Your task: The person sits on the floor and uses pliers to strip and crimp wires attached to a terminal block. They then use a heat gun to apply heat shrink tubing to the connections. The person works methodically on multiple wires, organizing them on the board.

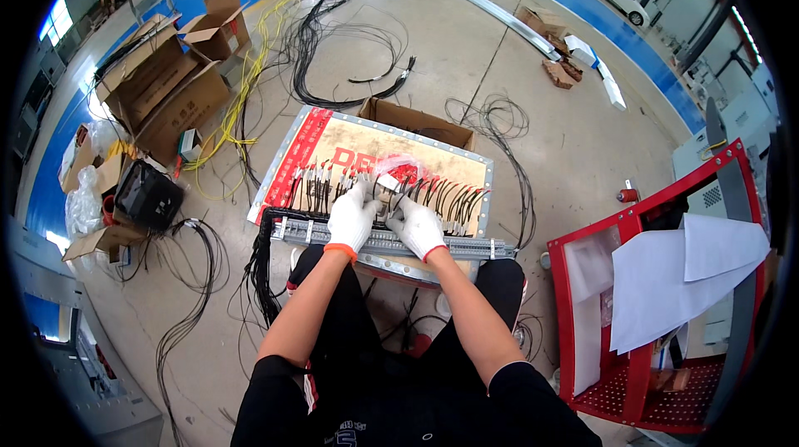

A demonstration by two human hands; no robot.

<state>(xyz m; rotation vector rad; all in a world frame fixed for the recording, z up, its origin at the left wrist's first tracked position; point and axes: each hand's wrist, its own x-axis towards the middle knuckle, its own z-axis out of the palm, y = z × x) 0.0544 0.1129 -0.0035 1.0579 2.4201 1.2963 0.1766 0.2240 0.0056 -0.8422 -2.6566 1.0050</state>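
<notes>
My two gloved hands work close together over the middle of a grey terminal strip that lies across the near edge of a wooden box top. My left hand, in a white glove with an orange cuff, has its fingers pinched on a black wire. Just to its right, my right hand, also gloved in white, has its fingertips curled together at the same wires. Black wires with white sleeves stand in a row along the strip on the left. More black wires continue on the right. The fingertips partly hide the wire ends.
A black cable bundle bends down the box's left side. A red metal frame holding white paper sheets stands at right. Open cardboard boxes, yellow cables and black cable coils lie on the floor.
</notes>
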